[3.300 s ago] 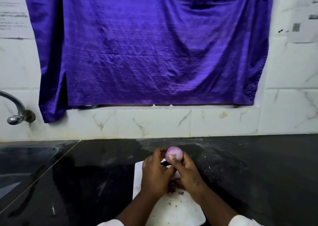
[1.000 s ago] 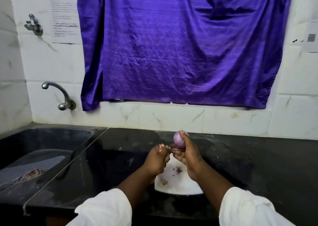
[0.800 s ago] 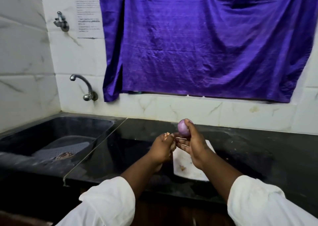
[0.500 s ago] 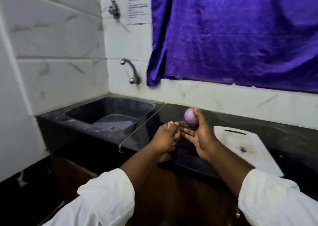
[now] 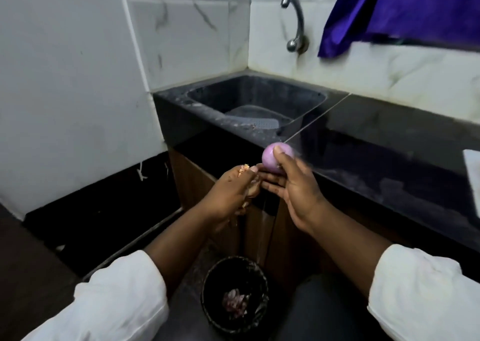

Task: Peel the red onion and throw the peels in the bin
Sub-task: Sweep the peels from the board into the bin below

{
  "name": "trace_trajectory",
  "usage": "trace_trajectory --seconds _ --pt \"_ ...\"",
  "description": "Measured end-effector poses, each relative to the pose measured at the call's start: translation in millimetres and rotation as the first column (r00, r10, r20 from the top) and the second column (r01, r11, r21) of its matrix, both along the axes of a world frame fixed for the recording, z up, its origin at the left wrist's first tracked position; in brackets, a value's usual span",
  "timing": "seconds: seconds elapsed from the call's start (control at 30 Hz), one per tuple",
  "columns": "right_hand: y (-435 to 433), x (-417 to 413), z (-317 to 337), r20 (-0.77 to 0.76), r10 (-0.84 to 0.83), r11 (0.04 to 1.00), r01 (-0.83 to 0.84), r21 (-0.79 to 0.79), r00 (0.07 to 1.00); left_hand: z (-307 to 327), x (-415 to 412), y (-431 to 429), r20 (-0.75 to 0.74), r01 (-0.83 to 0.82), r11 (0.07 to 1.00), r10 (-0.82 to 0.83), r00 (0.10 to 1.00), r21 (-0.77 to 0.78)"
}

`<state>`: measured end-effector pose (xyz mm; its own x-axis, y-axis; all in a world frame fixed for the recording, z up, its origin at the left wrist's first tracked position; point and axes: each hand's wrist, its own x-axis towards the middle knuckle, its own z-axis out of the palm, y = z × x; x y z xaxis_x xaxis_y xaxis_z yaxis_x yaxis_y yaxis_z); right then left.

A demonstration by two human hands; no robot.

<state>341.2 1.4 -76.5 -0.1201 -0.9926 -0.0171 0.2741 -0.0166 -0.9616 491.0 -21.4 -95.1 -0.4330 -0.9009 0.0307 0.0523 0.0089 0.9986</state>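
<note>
Purple and peeled, one onion (image 5: 271, 160) sits pinched in the right hand (image 5: 294, 188); the left hand (image 5: 230, 196) clutches peels (image 5: 61, 168) above one bin (image 5: 235, 295).

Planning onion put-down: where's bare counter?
Free: the counter between the sink and the board. Crowded: the sink holds a mat; the right hand holds the onion, the left hand peels, above the bin.
</note>
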Motion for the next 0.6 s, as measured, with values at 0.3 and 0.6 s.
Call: trace_trajectory --seconds 0.3,0.6 --pt "-2 1 -103 -0.135 0.002 0.975 0.028 0.219 0.991 -148 -4 -1 0.212 -0.189 0.963 0.147 0.966 0.192" --pt "-5 -17 -148 -0.171 -0.004 0.95 0.057 0.307 0.985 -295 4 -38 0.543 -0.266 0.901 0.042 0.839 0.341"
